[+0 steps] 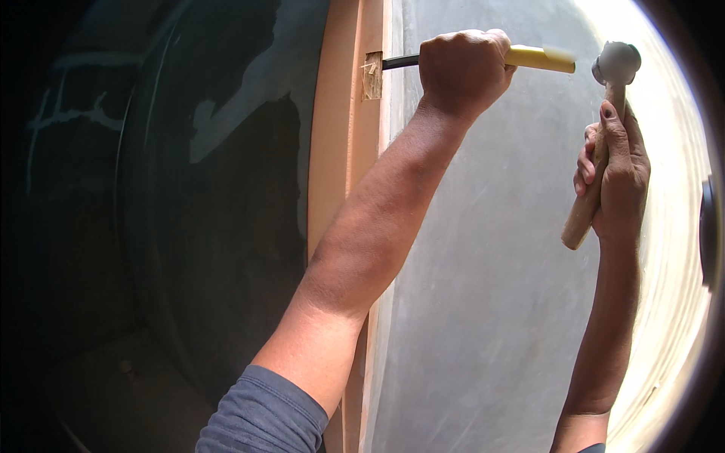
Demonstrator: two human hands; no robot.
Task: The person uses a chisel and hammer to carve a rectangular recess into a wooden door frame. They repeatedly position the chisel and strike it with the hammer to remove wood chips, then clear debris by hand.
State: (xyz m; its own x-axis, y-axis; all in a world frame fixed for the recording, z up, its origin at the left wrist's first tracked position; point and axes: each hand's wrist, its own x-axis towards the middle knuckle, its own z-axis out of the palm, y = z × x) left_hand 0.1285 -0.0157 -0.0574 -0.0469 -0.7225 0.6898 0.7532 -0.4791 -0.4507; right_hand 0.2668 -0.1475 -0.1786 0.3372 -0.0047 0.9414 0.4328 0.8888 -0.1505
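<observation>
"Chisel point(400, 62) first: where was it from your seat?" my colleague asked.

"Level, high in the view," I said. "My feed showed its dark shaft meeting the right-hand edge of a recess point(371, 89) in the timber upright point(332, 151). The left hand point(462, 72) was wrapped tightly round it, with the yellow handle sticking out on the far side of the fist. Whether the tip bit into wood, I couldn't tell."

"And the other hand?"

"The right hand point(623, 166) had its fingers closed about the shaft of a hammer point(617, 64), thumb laid along it. The head was up near the butt of the handle, but apart from it."

"How far along did you judge it?"

"Partway. The recess had a clear outline, so I'd have called the opening done. Pale splinters point(369, 68) lay inside and its floor looked rough, which suggested to me that paring and clearing were left. I couldn't read the depth from that angle."

"Anything near the work?"

"Only a smooth grey surface point(483, 287) alongside the upright, behind both hands."
</observation>
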